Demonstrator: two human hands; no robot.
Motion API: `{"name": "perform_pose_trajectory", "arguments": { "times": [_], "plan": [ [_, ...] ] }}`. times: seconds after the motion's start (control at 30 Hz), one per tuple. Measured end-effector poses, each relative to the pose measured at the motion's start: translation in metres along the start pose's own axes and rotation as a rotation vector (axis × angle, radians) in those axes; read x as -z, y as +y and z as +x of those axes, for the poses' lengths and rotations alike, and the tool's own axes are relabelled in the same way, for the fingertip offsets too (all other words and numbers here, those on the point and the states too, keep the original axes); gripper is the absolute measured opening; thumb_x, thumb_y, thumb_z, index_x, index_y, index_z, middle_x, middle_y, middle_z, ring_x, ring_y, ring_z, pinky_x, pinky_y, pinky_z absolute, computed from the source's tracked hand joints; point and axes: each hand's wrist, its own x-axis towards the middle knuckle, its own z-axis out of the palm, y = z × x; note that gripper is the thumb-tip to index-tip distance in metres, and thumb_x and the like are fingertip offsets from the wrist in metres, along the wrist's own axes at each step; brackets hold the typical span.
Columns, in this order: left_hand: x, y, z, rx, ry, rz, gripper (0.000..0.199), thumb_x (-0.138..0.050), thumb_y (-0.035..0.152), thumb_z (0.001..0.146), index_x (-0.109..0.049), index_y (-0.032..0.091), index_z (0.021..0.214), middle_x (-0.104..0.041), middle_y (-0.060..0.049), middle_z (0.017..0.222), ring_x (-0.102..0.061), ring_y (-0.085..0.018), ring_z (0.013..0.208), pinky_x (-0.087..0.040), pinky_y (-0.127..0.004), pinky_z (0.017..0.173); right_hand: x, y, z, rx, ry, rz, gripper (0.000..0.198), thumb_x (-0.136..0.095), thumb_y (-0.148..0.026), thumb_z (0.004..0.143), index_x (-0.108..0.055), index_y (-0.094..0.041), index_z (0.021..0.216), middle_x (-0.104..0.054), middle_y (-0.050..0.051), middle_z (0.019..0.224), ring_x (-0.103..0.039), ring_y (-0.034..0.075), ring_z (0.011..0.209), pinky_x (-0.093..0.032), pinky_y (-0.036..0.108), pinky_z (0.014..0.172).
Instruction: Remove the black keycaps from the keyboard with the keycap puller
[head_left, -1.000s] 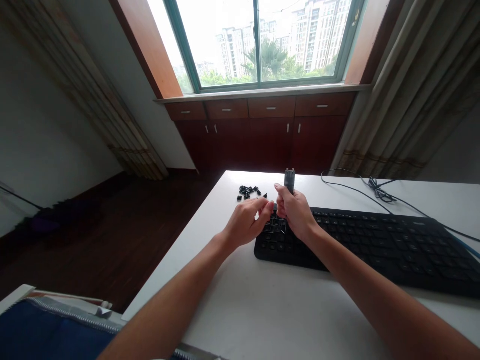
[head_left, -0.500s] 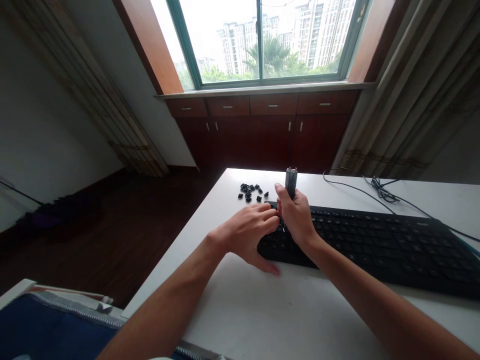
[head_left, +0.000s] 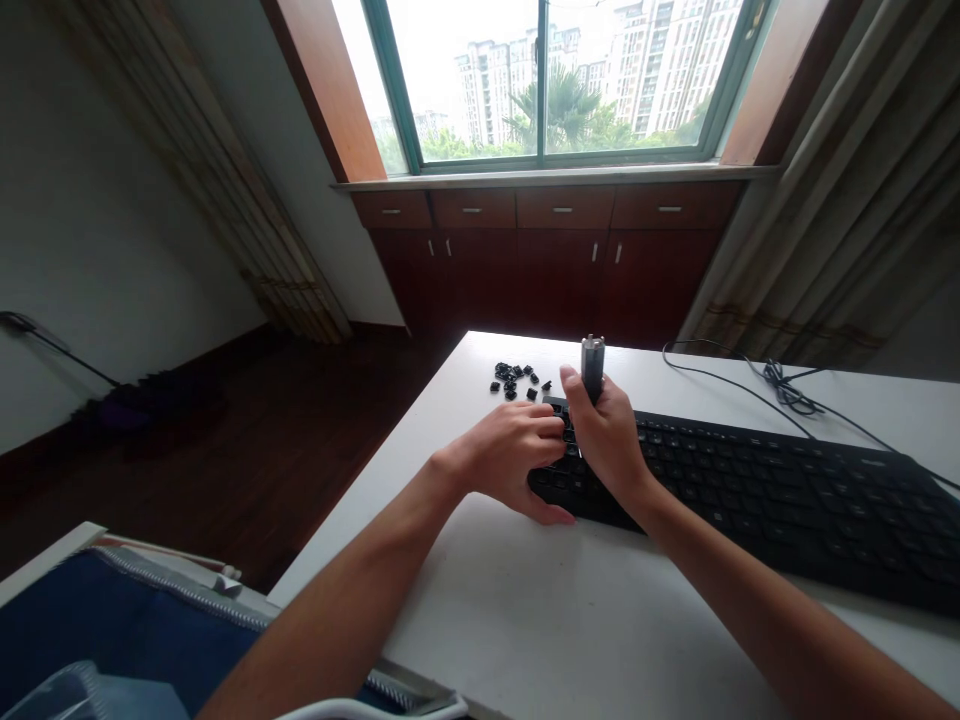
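A black keyboard [head_left: 757,490] lies on the white table, its left end under my hands. My left hand [head_left: 517,455] grips that end, with the fingers bent over the keys and the thumb along the front edge. In my right hand [head_left: 611,435] is a dark-handled screwdriver [head_left: 592,365], held upright in a fist with the thumb against the handle. Its thin metal shaft points down into the keys near my left fingertips; the tip's exact contact is hidden. Several loose black keycaps [head_left: 510,380] lie in a small pile just beyond the keyboard's left end.
A bundled black cable [head_left: 787,385] lies on the white table [head_left: 495,620] behind the keyboard. The table's left edge drops to a dark floor. A blue fabric item with a zip [head_left: 60,620] is at lower left. Cabinets [head_left: 487,270] stand under the window.
The view has shifted slightly, so the scene sits a little further right. My left thumb has drawn in against the keyboard's front edge. The screwdriver stays upright in my right hand.
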Motion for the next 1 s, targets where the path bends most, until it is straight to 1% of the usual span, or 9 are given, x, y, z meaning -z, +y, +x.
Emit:
{"name": "perform_pose_trajectory", "arguments": {
  "times": [0.07, 0.13, 0.27, 0.33, 0.37, 0.47, 0.63, 0.83, 1.0],
  "plan": [
    [0.000, -0.002, -0.002, 0.042, 0.014, -0.089, 0.053, -0.068, 0.073, 0.074, -0.054, 0.023, 0.062, -0.061, -0.005, 0.069, -0.056, -0.020, 0.066, -0.048, -0.035, 0.063, -0.002, -0.003, -0.005, 0.027, -0.068, -0.049, 0.037, -0.059, -0.049, 0.095, -0.052, -0.021, 0.072, -0.051, -0.003, 0.061, -0.046, 0.013, 0.056, -0.038, 0.025, 0.052],
    [-0.001, -0.004, -0.004, 0.107, 0.091, -0.157, 0.054, -0.064, 0.071, 0.078, -0.048, 0.023, 0.061, -0.057, -0.004, 0.066, -0.052, -0.019, 0.064, -0.046, -0.034, 0.061, -0.004, -0.004, -0.005, -0.013, -0.098, -0.025, 0.037, -0.060, -0.050, 0.095, -0.053, -0.021, 0.073, -0.052, -0.003, 0.062, -0.047, 0.013, 0.056, -0.039, 0.026, 0.052],
    [-0.003, -0.004, -0.002, 0.333, 0.426, -0.247, 0.051, -0.037, 0.064, 0.099, -0.043, 0.022, 0.071, -0.050, -0.002, 0.068, -0.043, -0.017, 0.062, -0.041, -0.034, 0.061, -0.001, 0.002, 0.005, -0.181, -0.047, 0.155, 0.041, -0.067, -0.052, 0.089, -0.046, -0.023, 0.069, -0.041, -0.005, 0.056, -0.037, 0.012, 0.050, -0.035, 0.027, 0.047],
    [-0.004, -0.001, 0.001, 0.428, 0.567, -0.304, 0.050, -0.029, 0.061, 0.104, -0.044, 0.022, 0.076, -0.050, -0.002, 0.072, -0.044, -0.016, 0.064, -0.042, -0.034, 0.063, 0.001, 0.004, 0.009, -0.249, -0.002, 0.293, 0.043, -0.070, -0.050, 0.087, -0.042, -0.024, 0.068, -0.037, -0.007, 0.057, -0.033, 0.010, 0.049, -0.034, 0.026, 0.046],
    [-0.005, 0.001, 0.002, 0.461, 0.603, -0.328, 0.049, -0.028, 0.059, 0.105, -0.045, 0.022, 0.078, -0.050, -0.002, 0.072, -0.045, -0.016, 0.064, -0.042, -0.033, 0.063, 0.002, 0.004, 0.010, -0.264, 0.023, 0.349, 0.043, -0.071, -0.049, 0.086, -0.041, -0.024, 0.069, -0.037, -0.007, 0.057, -0.033, 0.010, 0.049, -0.034, 0.025, 0.046],
    [-0.007, 0.006, 0.005, 0.499, 0.575, -0.356, 0.046, -0.028, 0.053, 0.107, -0.047, 0.021, 0.080, -0.052, -0.002, 0.074, -0.046, -0.016, 0.067, -0.042, -0.033, 0.066, 0.004, 0.002, 0.009, -0.248, 0.019, 0.388, 0.042, -0.071, -0.047, 0.087, -0.041, -0.023, 0.069, -0.038, -0.007, 0.059, -0.034, 0.010, 0.051, -0.036, 0.025, 0.048],
    [-0.011, 0.010, 0.004, 0.494, 0.460, -0.302, 0.045, -0.029, 0.045, 0.108, -0.048, 0.021, 0.076, -0.054, -0.003, 0.073, -0.048, -0.017, 0.068, -0.043, -0.034, 0.071, 0.009, -0.002, 0.010, -0.206, -0.169, 0.155, 0.044, -0.069, -0.054, 0.088, -0.046, -0.022, 0.069, -0.041, -0.006, 0.055, -0.037, 0.011, 0.050, -0.037, 0.026, 0.048],
    [-0.009, 0.013, 0.003, 0.450, 0.373, -0.328, 0.056, -0.025, 0.041, 0.110, -0.068, 0.020, 0.080, -0.067, -0.004, 0.072, -0.058, -0.018, 0.070, -0.048, -0.034, 0.076, 0.012, -0.003, 0.014, -0.158, -0.243, 0.098, 0.048, -0.067, -0.059, 0.088, -0.047, -0.021, 0.066, -0.044, -0.005, 0.053, -0.041, 0.011, 0.050, -0.039, 0.026, 0.049],
    [-0.011, 0.015, 0.003, 0.432, 0.321, -0.360, 0.061, -0.025, 0.042, 0.110, -0.074, 0.019, 0.080, -0.070, -0.004, 0.070, -0.063, -0.018, 0.072, -0.050, -0.033, 0.073, 0.009, -0.009, 0.010, -0.145, -0.267, 0.122, 0.051, -0.068, -0.061, 0.087, -0.045, -0.022, 0.063, -0.044, -0.005, 0.051, -0.043, 0.011, 0.046, -0.038, 0.026, 0.044]
  ]
}}
